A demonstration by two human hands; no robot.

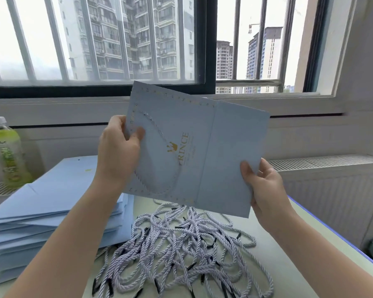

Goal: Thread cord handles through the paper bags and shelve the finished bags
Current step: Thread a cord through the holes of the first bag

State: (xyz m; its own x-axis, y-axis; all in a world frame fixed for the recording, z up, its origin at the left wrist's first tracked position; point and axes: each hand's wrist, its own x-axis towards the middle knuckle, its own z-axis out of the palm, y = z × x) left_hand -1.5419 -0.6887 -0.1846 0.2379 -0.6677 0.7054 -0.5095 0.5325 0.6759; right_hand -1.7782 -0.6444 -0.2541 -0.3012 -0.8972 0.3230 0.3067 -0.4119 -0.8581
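The paper bag [202, 151], cord handle [159, 134] fitted, is pinched flat above the cord pile [177, 250] by left hand [119, 151] and right hand [265, 190], probably for shelving.

We read one clear word, printed in gold capitals on the flat, pale blue paper bag [202, 147] held up before the window: "RINCE", running sideways up the bag's face, with a small gold crown above it. The letter before the R was partly lost to us, looking like the foot of a P. Finer gold lines beside the word were too small to read. The clear plastic bottle of green drink [5, 151] carried a green label with white lettering, but it was too blurred to make out.
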